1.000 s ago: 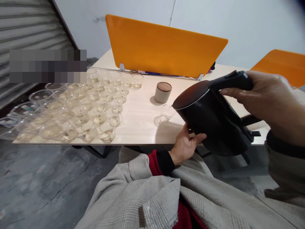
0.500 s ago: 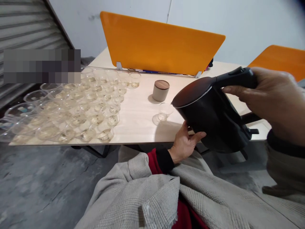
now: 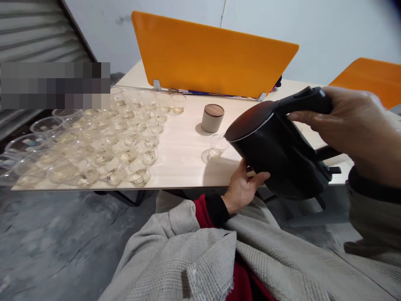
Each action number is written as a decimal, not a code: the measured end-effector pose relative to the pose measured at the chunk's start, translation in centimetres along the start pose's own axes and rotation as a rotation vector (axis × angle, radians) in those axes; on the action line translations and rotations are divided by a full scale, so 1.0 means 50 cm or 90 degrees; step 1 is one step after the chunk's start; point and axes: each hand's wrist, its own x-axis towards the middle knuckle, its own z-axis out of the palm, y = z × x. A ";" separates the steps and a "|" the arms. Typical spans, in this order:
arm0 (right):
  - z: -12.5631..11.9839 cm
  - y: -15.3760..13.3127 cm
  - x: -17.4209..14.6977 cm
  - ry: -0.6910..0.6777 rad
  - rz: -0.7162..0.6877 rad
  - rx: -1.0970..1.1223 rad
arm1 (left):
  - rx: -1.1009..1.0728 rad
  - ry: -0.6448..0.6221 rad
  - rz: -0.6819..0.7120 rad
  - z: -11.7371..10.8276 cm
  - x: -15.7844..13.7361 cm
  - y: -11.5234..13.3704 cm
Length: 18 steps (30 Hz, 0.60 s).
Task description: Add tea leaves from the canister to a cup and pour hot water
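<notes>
1. While the right hand (image 3: 354, 129) wraps its fingers (image 3: 308, 121) tight around the handle, the black kettle (image 3: 278, 154) tips over the near edge of the surface (image 3: 184, 159).
2. The left hand (image 3: 242, 186) rests its fingers on the kettle's underside at that near edge, touching but not gripping.
3. The kettle's spout is right over a small clear cup (image 3: 218, 145) standing alone near the middle of the surface.
4. A little round jar (image 3: 212, 118) with a wooden lid stands just behind the cup.
5. Many clear cups (image 3: 103, 142) crowd the left end of the surface.
6. An orange screen (image 3: 209, 58) stands along the far edge.
</notes>
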 end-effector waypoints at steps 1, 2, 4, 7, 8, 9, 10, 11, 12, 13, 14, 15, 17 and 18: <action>-0.002 -0.003 -0.002 -0.001 0.000 0.002 | -0.001 -0.001 0.000 0.000 0.000 0.000; -0.005 -0.005 -0.004 -0.002 -0.002 0.006 | 0.000 -0.003 -0.003 0.000 0.000 -0.001; -0.012 -0.005 -0.011 -0.003 -0.010 0.015 | 0.001 -0.007 -0.013 0.000 0.001 0.001; -0.024 0.006 -0.025 0.018 -0.022 0.029 | -0.011 -0.016 -0.026 -0.002 0.007 0.006; -0.027 0.012 -0.030 0.033 -0.017 0.031 | -0.008 -0.020 -0.025 -0.002 0.010 0.007; -0.029 0.020 -0.035 0.055 -0.009 0.036 | 0.006 -0.022 -0.020 -0.003 0.014 0.007; -0.030 0.030 -0.039 0.080 0.001 0.046 | 0.033 -0.023 -0.012 -0.003 0.018 0.007; -0.030 0.040 -0.044 0.104 0.011 0.064 | 0.073 -0.018 0.002 -0.004 0.021 0.006; -0.027 0.051 -0.047 0.127 0.022 0.093 | 0.121 -0.008 0.022 -0.005 0.024 0.004; -0.023 0.063 -0.049 0.149 0.032 0.133 | 0.172 0.006 0.046 -0.006 0.026 0.004; -0.016 0.075 -0.050 0.166 0.039 0.178 | 0.223 0.021 0.078 -0.010 0.027 0.006; -0.007 0.088 -0.048 0.182 0.045 0.227 | 0.274 0.034 0.116 -0.016 0.028 0.011; 0.016 0.113 -0.041 0.210 0.051 0.324 | 0.373 0.055 0.216 -0.038 0.027 0.031; 0.031 0.125 -0.034 0.224 0.049 0.365 | 0.425 0.063 0.276 -0.056 0.027 0.047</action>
